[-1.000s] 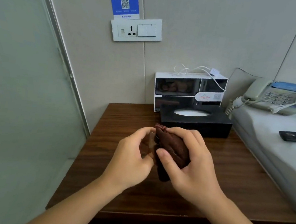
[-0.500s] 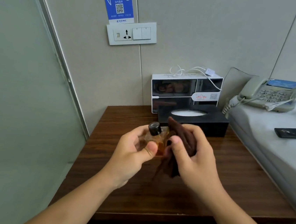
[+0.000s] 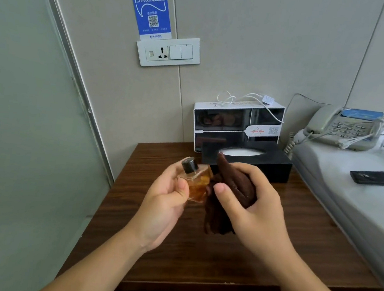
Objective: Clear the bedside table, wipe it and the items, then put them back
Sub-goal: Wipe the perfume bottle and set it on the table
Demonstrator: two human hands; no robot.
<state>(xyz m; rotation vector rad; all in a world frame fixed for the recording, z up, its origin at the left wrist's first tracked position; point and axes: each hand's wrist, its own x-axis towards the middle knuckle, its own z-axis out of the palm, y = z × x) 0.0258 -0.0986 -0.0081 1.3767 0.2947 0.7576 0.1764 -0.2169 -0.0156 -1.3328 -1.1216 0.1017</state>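
Wooden bedside table [image 3: 283,238] mid-frame; left hand [image 3: 163,204] pinches upright perfume bottle [image 3: 196,181], right hand [image 3: 250,210] clutches brown cloth [image 3: 231,189] touching bottle's right side.

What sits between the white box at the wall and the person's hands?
In the head view, a black tissue box lies between the white box and the hands.

Remote control [image 3: 380,177]: right end cut off by the frame edge. Tissue box [image 3: 255,162]: left front corner hidden behind brown cloth [image 3: 231,192]. Wall sticker [image 3: 151,8]: small print illegible. Both forearms cut off at the bottom edge.
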